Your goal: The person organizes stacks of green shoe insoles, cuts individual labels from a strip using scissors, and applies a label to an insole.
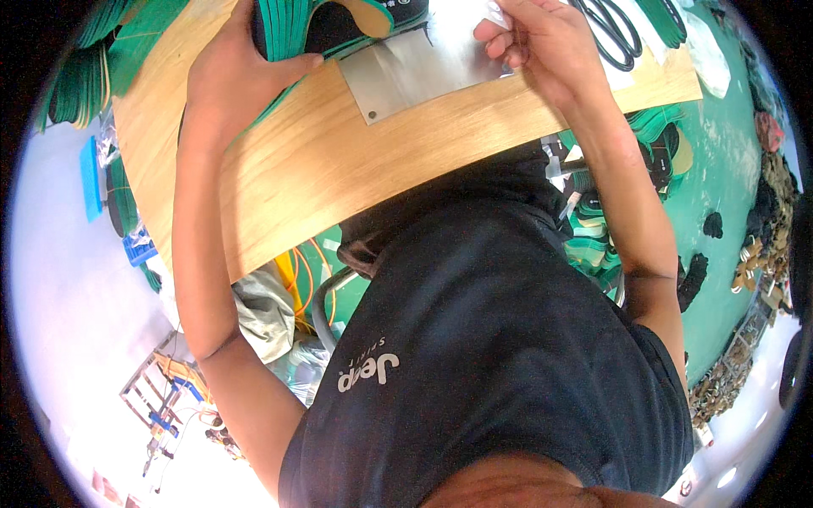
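At the table's upper left, my left hand (224, 85) curves round a stack of green-edged insoles (282, 30), its thumb stretched along the near side. Its other fingers are partly cut off by the picture's top edge. A black insole with a tan patch lies against the stack. My right hand (555, 46) is at the top, right of the middle, with fingers curled and pinching a small white piece (497, 14), whose kind I cannot make out. Between the hands a thin metal plate (402, 76) lies flat on the wooden table (296, 186).
Black looped cord (622, 46) lies right of my right hand. More green insoles (76, 89) are stacked at the far left, and others (660, 21) at the upper right. Below the table's right side are further insoles (593, 241). Orange cables (309, 279) hang by a chair.
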Demonstrator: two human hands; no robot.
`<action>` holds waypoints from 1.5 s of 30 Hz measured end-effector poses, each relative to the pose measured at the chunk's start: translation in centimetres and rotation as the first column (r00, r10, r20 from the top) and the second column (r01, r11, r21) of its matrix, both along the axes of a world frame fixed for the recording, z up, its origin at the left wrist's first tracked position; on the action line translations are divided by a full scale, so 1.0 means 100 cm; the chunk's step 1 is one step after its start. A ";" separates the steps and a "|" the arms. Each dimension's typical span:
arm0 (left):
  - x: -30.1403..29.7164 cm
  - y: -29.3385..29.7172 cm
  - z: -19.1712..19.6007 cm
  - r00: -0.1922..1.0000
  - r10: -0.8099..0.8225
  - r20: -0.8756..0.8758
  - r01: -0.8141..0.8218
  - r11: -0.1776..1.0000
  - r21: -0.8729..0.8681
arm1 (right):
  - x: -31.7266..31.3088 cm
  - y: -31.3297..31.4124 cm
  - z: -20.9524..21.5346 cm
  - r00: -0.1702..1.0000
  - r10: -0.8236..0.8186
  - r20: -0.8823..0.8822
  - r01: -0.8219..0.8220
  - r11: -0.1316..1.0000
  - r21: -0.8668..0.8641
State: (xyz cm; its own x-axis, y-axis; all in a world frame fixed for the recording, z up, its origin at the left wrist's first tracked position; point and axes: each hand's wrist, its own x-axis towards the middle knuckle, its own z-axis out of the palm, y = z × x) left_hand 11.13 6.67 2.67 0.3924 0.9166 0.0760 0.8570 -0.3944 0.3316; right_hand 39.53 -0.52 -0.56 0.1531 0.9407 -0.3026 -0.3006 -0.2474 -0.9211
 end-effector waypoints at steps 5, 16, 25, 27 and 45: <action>-0.013 0.006 -0.004 0.994 -0.035 0.100 0.031 0.999 0.035 | -0.012 0.004 0.000 0.963 0.096 0.253 -0.086 0.995 -0.050; -0.035 0.008 -0.004 0.878 0.035 0.478 -0.091 0.991 0.094 | -0.031 0.024 0.015 0.810 0.375 0.451 -0.286 0.924 -0.254; -0.048 0.010 -0.010 0.649 -0.010 0.761 -0.146 0.980 0.137 | -0.030 0.030 0.011 0.730 0.469 0.497 -0.359 0.882 -0.306; -0.049 0.010 -0.011 0.662 0.018 0.749 -0.164 0.979 0.122 | -0.031 0.031 0.013 0.730 0.482 0.485 -0.374 0.875 -0.307; -0.047 0.013 -0.011 0.698 -0.035 0.715 -0.111 0.981 0.156 | -0.030 0.029 0.011 0.731 0.441 0.520 -0.356 0.897 -0.260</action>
State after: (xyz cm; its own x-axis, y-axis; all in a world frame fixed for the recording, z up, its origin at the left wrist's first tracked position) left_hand 6.47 8.01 1.54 0.1181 0.8715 0.4759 0.4075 -0.4795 0.7772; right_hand 36.50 2.34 0.52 -0.0473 0.9104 -0.4111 0.4038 -0.3590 -0.8414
